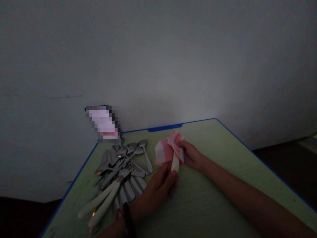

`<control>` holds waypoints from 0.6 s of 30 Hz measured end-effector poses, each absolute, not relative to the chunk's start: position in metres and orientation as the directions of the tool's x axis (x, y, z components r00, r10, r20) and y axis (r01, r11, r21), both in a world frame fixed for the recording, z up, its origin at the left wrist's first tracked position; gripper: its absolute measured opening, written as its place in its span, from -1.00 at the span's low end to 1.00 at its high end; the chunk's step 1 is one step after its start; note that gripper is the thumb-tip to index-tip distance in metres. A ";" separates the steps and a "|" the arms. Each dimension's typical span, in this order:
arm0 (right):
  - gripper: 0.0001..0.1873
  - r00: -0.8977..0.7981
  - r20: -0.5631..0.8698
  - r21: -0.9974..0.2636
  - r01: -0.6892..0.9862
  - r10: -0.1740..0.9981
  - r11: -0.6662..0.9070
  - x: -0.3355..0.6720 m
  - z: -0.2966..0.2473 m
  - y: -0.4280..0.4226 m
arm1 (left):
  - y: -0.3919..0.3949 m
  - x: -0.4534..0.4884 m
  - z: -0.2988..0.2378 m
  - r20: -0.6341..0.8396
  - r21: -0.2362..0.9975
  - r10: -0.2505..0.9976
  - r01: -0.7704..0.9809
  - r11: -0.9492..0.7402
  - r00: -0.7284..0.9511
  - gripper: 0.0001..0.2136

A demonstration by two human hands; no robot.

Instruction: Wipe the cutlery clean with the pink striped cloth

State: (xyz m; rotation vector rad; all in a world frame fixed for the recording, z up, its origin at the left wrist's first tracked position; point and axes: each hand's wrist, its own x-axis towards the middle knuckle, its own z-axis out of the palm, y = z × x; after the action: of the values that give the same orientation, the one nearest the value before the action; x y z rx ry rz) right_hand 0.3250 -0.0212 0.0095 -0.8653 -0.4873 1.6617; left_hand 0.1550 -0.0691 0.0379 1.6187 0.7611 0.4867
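Observation:
My left hand [163,181] is closed around the lower end of a white-handled utensil [175,162], which points up and away from me. A pink and white cloth [163,152] wraps the utensil's far end, so I cannot make out what kind of piece it is. My right hand [192,156] pinches the cloth around it from the right side. Left of my hands lies a pile of metal cutlery [128,163], with spoons, forks and flat handles overlapping. Two white-handled pieces [105,205] stick out of the pile toward me.
The pale green table [210,138] has a blue rim and stands against a grey wall [173,59]. A pixelated bright-screened device [102,122] leans at the table's far left corner. A dark band [127,218] circles my left wrist.

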 end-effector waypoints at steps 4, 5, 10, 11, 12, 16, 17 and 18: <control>-0.94 -0.063 -0.266 -0.732 -0.636 0.962 -0.244 0.325 0.006 -0.020 | -0.068 0.157 0.033 -0.136 0.982 0.795 0.189 0.027 0.591 -0.77; -0.94 -0.057 -0.257 -0.738 -0.633 0.965 -0.234 0.326 0.006 -0.021 | -0.068 0.157 0.031 -0.141 0.982 0.809 0.182 0.043 0.571 -0.78; -0.91 -0.070 -0.256 -0.728 -0.642 0.964 -0.240 0.324 0.011 -0.022 | -0.068 0.157 0.027 -0.084 0.987 0.802 0.161 -0.015 0.591 -0.77; -0.88 -0.074 -0.253 -0.719 -0.652 0.965 -0.239 0.324 0.011 -0.022 | -0.068 0.157 0.028 -0.077 0.984 0.793 0.177 -0.039 0.604 -0.77; -0.86 -0.076 -0.248 -0.710 -0.665 0.966 -0.234 0.323 0.012 -0.022 | -0.068 0.156 0.029 -0.079 0.979 0.781 0.197 -0.057 0.620 -0.77; -0.78 -0.084 -0.229 -0.680 -0.699 0.970 -0.221 0.323 0.009 -0.020 | -0.068 0.155 0.034 -0.101 0.967 0.722 0.239 -0.091 0.685 -0.76; -0.78 -0.090 -0.228 -0.682 -0.696 0.969 -0.225 0.323 0.007 -0.020 | -0.068 0.155 0.035 -0.096 0.967 0.712 0.235 -0.099 0.695 -0.77; -0.78 -0.093 -0.226 -0.691 -0.686 0.970 -0.227 0.323 0.006 -0.020 | -0.068 0.155 0.035 -0.091 0.967 0.704 0.232 -0.106 0.704 -0.77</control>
State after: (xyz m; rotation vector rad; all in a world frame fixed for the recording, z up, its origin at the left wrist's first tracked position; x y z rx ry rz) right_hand 0.3231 -0.0197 0.0061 -0.7804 -0.4938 1.6528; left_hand 0.1553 -0.0682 0.0350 1.6707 0.7638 0.4731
